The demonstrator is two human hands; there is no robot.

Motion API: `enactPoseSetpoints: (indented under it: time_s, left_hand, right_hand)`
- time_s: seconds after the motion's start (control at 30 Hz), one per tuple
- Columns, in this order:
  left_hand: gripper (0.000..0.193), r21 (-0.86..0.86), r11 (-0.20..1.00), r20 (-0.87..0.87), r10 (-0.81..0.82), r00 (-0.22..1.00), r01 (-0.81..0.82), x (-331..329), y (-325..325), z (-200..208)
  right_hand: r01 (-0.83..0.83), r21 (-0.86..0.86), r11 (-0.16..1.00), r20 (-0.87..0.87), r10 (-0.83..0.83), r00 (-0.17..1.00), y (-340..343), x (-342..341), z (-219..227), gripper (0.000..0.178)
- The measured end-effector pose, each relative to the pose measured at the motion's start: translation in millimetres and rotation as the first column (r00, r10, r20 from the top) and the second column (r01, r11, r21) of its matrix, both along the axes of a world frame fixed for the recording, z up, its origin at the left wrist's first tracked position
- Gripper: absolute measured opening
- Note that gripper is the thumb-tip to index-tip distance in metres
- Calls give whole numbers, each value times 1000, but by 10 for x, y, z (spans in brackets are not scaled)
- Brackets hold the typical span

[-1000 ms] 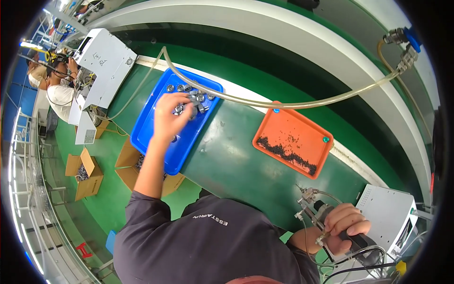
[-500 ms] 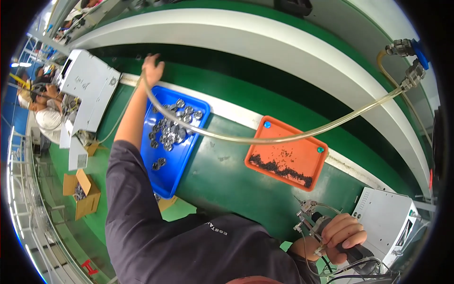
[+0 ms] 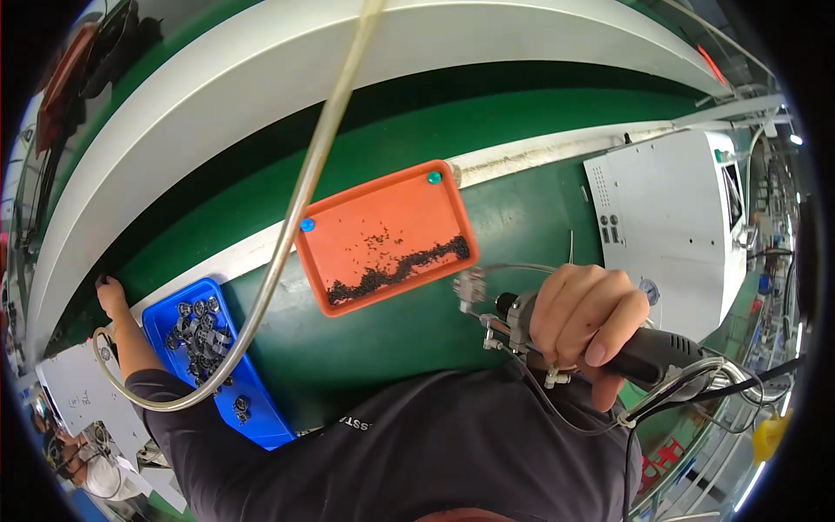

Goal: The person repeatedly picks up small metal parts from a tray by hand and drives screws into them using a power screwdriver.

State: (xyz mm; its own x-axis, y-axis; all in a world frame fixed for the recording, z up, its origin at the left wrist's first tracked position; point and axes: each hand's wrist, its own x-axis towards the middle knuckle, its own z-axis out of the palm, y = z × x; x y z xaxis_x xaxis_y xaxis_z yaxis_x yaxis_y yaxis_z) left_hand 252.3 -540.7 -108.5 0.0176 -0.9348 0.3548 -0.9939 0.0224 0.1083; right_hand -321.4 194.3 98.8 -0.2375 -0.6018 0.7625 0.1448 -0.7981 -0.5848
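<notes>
My right hand point(image 3: 584, 324) is wrapped round the dark handle of a powered screwdriver point(image 3: 648, 357), with metal fittings and thin tubes at its front end. At the far left, my left hand point(image 3: 111, 297) reaches past a blue tray point(image 3: 277, 428) of small dark and silvery round parts point(image 3: 202, 339). A small dark thing, too small to name, shows at the left fingertips, and the fingers look drawn together. In the middle, an orange tray point(image 3: 391, 187) holds many tiny black screws point(image 3: 391, 270), heaped mostly along its near side.
A clear hose point(image 3: 317, 165) arcs over the green bench point(image 3: 348, 348) and across my left arm. A white machine box point(image 3: 665, 226) stands at the right, and another point(image 3: 83, 387) at the lower left. A person point(image 3: 109, 474) sits beyond the left box.
The view has turned to the right, so the trays appear farther left. My left hand still reaches out past the blue tray, its fingers now closer together. My right hand keeps holding the screwdriver.
</notes>
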Motion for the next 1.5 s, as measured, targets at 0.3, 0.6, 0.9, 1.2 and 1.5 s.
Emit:
enactPoseSetpoints:
  time_s: [0.3, 0.6, 0.9, 1.2, 1.5]
  left_hand:
    - [33, 46, 972, -65, -226, 972, 229, -219, 613, 75]
    - [29, 127, 954, -79, -262, 962, 271, -395, 1446, 461]
    - [19, -45, 490, -408, -805, 431, 871, -2411, 4861, 1592]
    - [14, -135, 155, -426, -901, 84, 979, -3439, 6255, 648]
    - [28, -301, 151, -591, -804, -60, 942, -3785, 6296, 843]
  right_hand:
    - [-39, -12, 999, -78, 38, 996, 183, -1, 22, 45]
    - [-82, -75, 994, -70, 77, 995, 203, 41, 11, 46]
    - [-16, -31, 999, -124, 12, 992, 272, 8, 10, 49]
    - [-42, 13, 999, -131, 44, 990, 207, 70, 16, 46]
    - [-30, 36, 999, -90, 34, 995, 262, 146, -6, 45]
